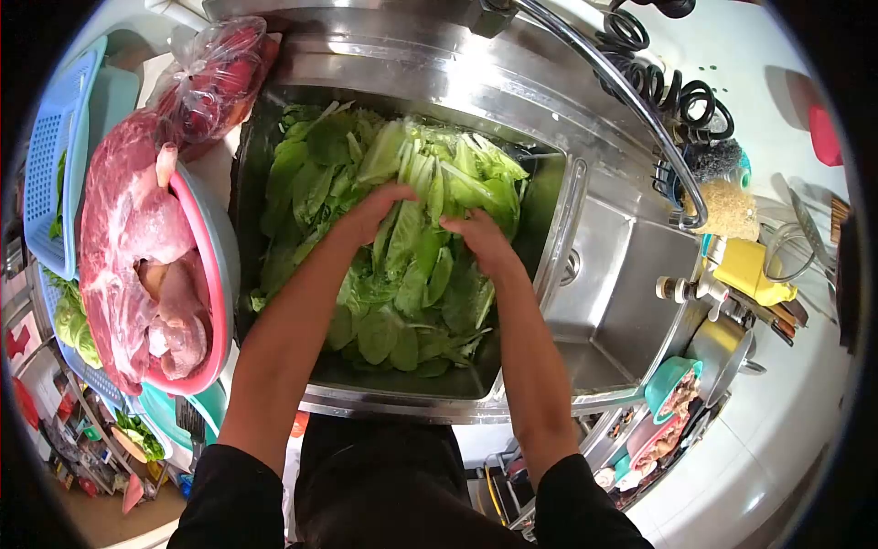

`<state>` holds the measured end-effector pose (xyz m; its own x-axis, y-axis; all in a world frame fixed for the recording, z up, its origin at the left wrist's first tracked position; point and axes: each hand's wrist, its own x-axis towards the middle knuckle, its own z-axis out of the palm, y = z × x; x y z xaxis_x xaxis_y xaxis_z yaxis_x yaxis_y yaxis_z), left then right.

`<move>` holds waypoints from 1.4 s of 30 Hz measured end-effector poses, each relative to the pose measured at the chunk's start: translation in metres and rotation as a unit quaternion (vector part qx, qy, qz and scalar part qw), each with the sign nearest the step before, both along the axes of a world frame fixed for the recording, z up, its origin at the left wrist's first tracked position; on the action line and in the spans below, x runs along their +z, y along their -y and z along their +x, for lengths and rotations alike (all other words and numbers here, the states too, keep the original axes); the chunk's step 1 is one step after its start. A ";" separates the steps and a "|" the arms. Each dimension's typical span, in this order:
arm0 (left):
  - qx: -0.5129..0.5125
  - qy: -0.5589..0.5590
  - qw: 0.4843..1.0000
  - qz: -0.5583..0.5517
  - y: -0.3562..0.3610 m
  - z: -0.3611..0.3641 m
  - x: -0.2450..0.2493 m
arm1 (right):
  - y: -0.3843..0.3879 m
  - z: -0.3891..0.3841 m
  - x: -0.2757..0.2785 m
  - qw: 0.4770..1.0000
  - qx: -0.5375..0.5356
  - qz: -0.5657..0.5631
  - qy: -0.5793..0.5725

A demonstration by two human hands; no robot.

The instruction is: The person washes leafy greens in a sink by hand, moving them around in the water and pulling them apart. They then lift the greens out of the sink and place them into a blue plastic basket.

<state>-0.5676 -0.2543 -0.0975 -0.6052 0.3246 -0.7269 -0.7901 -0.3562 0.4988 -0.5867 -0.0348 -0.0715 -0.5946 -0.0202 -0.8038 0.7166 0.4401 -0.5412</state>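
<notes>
Green lettuce leaves (375, 334) fill the large left sink basin (480, 384), many lying in water. Between my two hands is a bunch of long leaves (407, 233) with pale ribs, pointing away from me. My left hand (377, 212) grips the bunch from its left side, its fingertips partly hidden among the leaves. On the opposite side my right hand (479, 240) has its fingers curled round more of the leaves, thumb and forefinger near the ribs.
Raw meat (137, 238) sits in a pink basin (215, 274) left of the sink, beside a plastic bag of red items (215, 78). A blue basket (59, 156) stands further left. The curved faucet (631, 91) arches over the smaller right basin (608, 311). A yellow bottle (745, 270) lies right.
</notes>
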 end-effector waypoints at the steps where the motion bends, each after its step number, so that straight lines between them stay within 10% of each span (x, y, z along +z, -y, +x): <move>1: -0.024 -0.020 0.999 -0.044 -0.005 -0.004 0.018 | 0.001 0.002 0.022 0.996 0.071 0.044 -0.038; 6: -0.058 0.030 0.971 -0.229 -0.030 -0.008 0.027 | 0.021 -0.042 0.114 0.936 0.192 0.227 -0.187; 8: -0.044 0.060 0.971 -0.227 -0.031 -0.011 0.021 | 0.006 -0.059 0.016 0.741 0.259 0.375 -0.494; 10: -0.029 0.034 0.982 -0.181 -0.024 -0.006 -0.011 | 0.003 -0.069 -0.021 0.740 0.261 0.364 -0.501; 12: -0.012 0.025 0.986 -0.164 -0.025 0.002 -0.036 | 0.016 -0.082 0.019 0.894 0.233 0.256 -0.285; 15: 0.021 0.039 0.983 -0.177 -0.022 0.008 -0.037 | -0.002 -0.086 0.042 0.933 0.123 0.134 -0.311; 23: 0.007 0.074 0.982 -0.176 -0.019 0.002 -0.010 | -0.003 -0.047 0.070 0.943 0.120 0.109 -0.290; 25: 0.007 0.048 0.986 -0.160 -0.019 0.005 -0.027 | -0.008 -0.027 0.000 0.787 0.334 0.302 -0.422; 29: 0.008 0.004 0.992 -0.125 -0.016 0.011 -0.046 | -0.002 -0.042 0.055 0.941 0.196 0.210 -0.177; 33: -0.010 -0.026 0.998 -0.058 -0.013 0.007 0.003 | -0.009 -0.025 0.046 0.936 0.113 0.141 -0.302; 42: 0.000 -0.023 0.991 -0.130 -0.006 -0.002 0.008 | 0.006 -0.035 -0.021 0.995 -0.050 -0.077 -0.032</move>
